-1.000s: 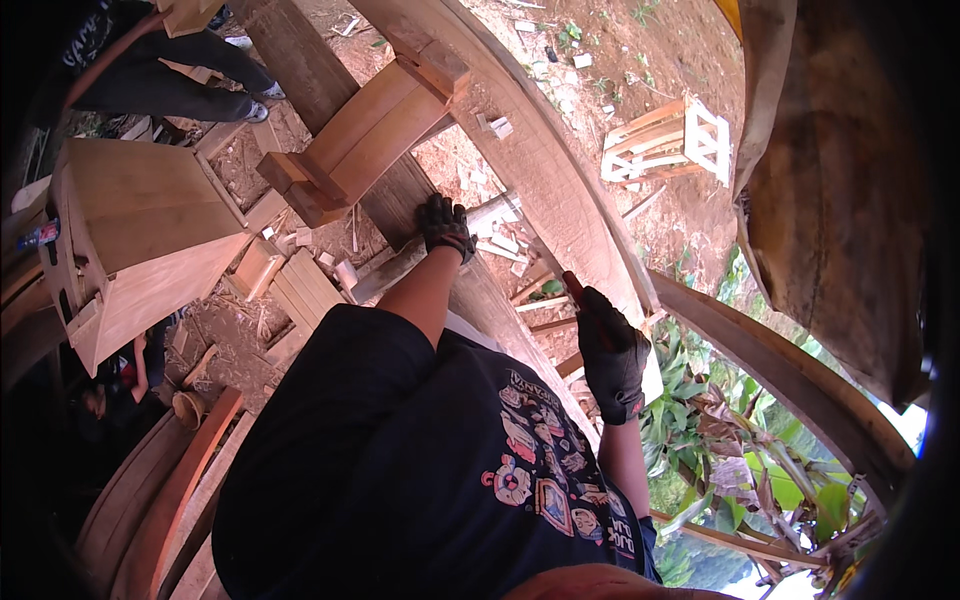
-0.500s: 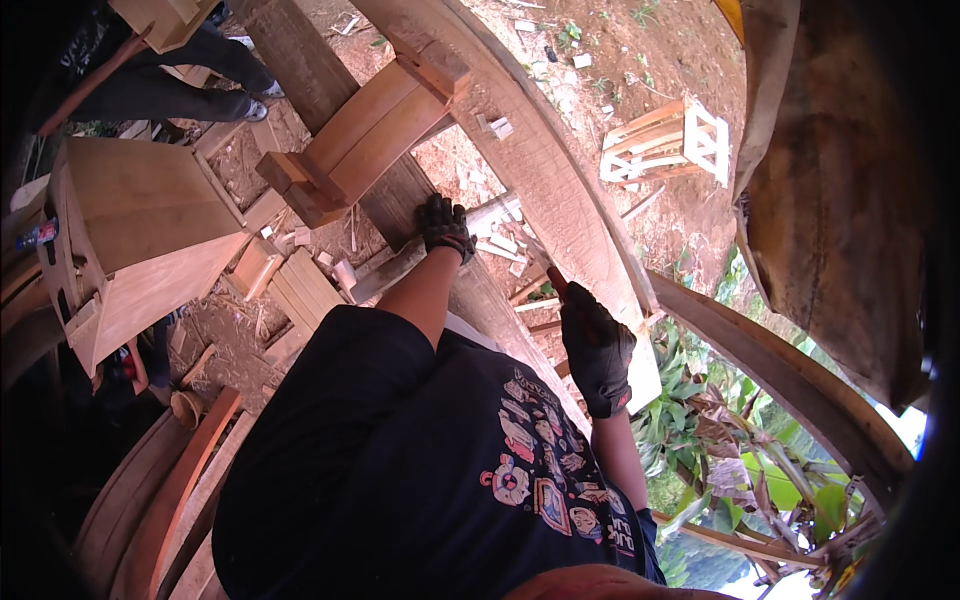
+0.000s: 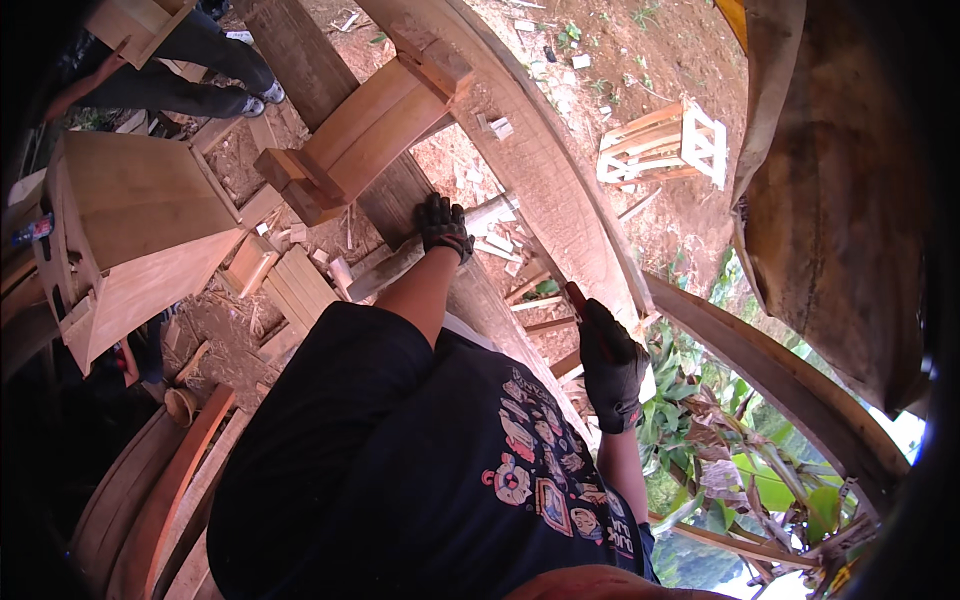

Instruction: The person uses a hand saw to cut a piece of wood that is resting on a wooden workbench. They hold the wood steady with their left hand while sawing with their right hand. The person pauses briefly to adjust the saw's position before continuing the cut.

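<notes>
My left hand (image 3: 445,226), in a dark glove, lies with its fingers spread on a pale strip of wood (image 3: 385,272) that crosses a weathered plank (image 3: 385,200). To the right, my gloved right hand (image 3: 612,362) is closed round a slim tool with a reddish-brown handle (image 3: 575,295). The handle's end sticks out past the fingers; the tool's kind does not show. Beyond my left hand, a joined reddish-brown wooden piece (image 3: 375,130) rests across the plank and a broad curved board (image 3: 540,170).
A co-worker's legs (image 3: 215,70) and a held wooden piece are at the upper left. A large wooden box-like piece (image 3: 150,200) stands at left, curved timbers (image 3: 190,480) below it. A small slatted stand (image 3: 665,148) sits on the ground at right. Offcuts litter the ground.
My right hand with the tool has moved down and slightly right, back toward my body. My left hand stays on the wood strip. The co-worker's wooden piece has shifted slightly.
</notes>
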Motion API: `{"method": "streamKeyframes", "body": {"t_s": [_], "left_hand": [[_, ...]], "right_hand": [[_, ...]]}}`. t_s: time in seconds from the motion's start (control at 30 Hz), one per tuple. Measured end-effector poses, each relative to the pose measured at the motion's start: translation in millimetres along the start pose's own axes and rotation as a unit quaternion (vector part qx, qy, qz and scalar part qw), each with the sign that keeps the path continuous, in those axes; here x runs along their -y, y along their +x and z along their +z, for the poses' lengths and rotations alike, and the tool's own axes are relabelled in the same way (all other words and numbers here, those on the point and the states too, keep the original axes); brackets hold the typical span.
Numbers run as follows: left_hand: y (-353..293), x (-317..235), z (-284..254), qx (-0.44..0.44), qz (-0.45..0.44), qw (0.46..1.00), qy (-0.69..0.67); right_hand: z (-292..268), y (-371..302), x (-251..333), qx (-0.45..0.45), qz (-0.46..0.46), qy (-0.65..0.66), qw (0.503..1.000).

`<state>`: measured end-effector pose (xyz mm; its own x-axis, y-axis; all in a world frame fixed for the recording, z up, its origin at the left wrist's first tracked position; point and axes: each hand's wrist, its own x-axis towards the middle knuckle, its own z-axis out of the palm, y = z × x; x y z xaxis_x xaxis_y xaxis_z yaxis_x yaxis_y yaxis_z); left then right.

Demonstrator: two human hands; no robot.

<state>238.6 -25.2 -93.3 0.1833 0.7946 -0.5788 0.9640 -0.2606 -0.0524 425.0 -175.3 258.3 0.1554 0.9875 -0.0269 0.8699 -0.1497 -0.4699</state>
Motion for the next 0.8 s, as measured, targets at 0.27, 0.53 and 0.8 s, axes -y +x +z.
{"method": "streamKeyframes", "body": {"t_s": [0.27, 0.53, 0.8], "left_hand": [[3.1, -1.0, 7.8, -0.022, 0.006, 1.000, -0.011], [-2.5, 1.9, -2.0, -0.021, 0.009, 0.999, -0.027], [-2.8, -2.2, -27.6, 0.036, 0.022, 0.999, 0.008]], "right_hand": [[-4.4, 8.1, -16.6, -0.014, 0.004, -0.024, 1.000], [-0.5, -12.7, -32.1, -0.005, 0.033, -0.018, 0.999], [70.2, 8.4, -21.5, -0.018, 0.022, 0.013, 1.000]]}}
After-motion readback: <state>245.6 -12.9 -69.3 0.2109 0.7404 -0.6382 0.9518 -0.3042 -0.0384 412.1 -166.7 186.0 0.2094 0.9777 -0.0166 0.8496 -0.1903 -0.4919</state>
